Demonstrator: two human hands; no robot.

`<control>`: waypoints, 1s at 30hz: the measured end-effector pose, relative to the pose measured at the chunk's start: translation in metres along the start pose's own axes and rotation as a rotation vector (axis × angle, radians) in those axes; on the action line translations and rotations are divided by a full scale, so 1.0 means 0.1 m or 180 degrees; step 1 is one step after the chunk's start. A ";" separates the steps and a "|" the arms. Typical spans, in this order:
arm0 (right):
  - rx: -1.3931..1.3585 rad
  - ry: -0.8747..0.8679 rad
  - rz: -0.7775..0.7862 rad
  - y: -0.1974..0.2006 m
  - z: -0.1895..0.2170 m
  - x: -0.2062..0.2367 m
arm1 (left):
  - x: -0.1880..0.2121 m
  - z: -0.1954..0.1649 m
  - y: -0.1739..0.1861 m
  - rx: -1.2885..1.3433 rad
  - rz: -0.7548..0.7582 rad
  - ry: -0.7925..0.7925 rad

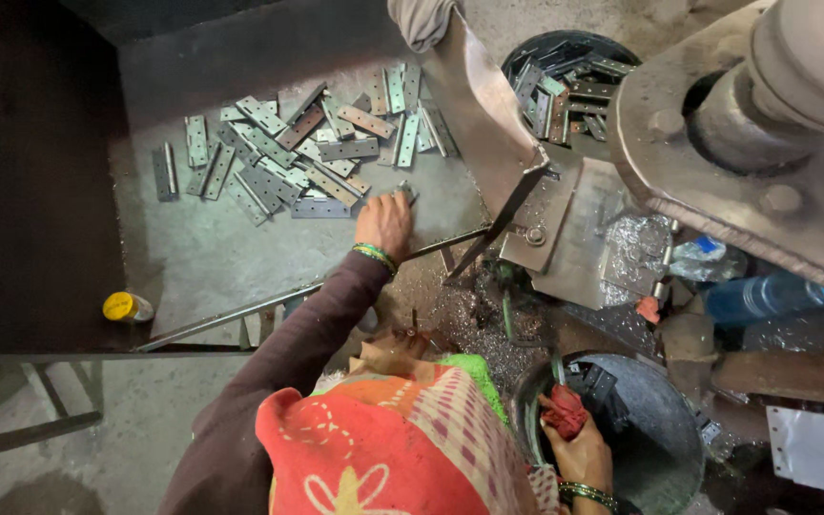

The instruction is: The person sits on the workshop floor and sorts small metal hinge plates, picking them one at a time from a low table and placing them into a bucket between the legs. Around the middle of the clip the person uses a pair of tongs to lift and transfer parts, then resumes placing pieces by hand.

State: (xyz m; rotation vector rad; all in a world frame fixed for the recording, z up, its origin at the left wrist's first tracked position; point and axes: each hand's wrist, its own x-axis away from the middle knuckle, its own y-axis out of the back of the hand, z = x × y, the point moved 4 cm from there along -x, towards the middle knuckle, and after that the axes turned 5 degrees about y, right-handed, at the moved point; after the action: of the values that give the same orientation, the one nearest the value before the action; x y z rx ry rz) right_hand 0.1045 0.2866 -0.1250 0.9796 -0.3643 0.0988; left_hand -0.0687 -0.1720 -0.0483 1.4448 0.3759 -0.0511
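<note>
Head view: left hand (385,222) stretched forward on the flat grey metal tray (212,257), fingers curled down and pinching one small flat grey metal plate (404,193) at the fingertips. Green-and-yellow bangles (375,255) on that wrist, dark brown sleeve (288,353) behind it. Just ahead and to the left of the left hand: loose pile of flat grey steel hinge plates with punched holes (298,153), spread over the tray and overlapping each other. Far left of the hand, at the tray's near edge, a small yellow-capped container (127,307) lies on its side. A thin steel rod (269,307) runs along the tray's near edge, passing under the left wrist. Right hand (579,448) low and close to the body, closed around a crumpled red cloth (566,410), held over the rim of a round grey metal bucket (665,448); bangles on that wrist too. Dark plates sit inside the bucket just ahead of the right hand. Far ahead of the right hand: round black tub holding more hinge plates (565,86). Between both hands: sloped steel chute (479,114) and press bed littered with metal swarf (488,329). Right of the right hand: blue plastic bottle (765,296) lying under the heavy machine body (755,124).
</note>
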 end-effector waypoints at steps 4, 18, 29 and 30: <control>0.0222 -0.0129 0.0056 -0.04 -0.06 -0.01 | -0.08 0.08 -0.01 0.0341 -0.0101 0.0254; -0.0049 0.0027 -0.0068 -0.10 -0.13 -0.06 | -0.18 0.40 0.03 0.1120 0.0275 0.1098; -0.0081 0.0006 -0.0088 -0.04 -0.14 0.01 | 0.06 -1.15 1.24 0.3168 0.1706 -0.0476; -0.0098 0.0019 -0.0098 -0.03 -0.12 0.02 | 0.07 -1.35 1.34 0.3493 0.1312 -0.0694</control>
State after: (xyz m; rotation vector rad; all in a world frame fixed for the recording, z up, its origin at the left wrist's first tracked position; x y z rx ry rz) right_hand 0.1098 0.2947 -0.1328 0.9539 -0.3444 0.0679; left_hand -0.0572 -0.0214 0.0670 2.5446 -0.1958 -0.0872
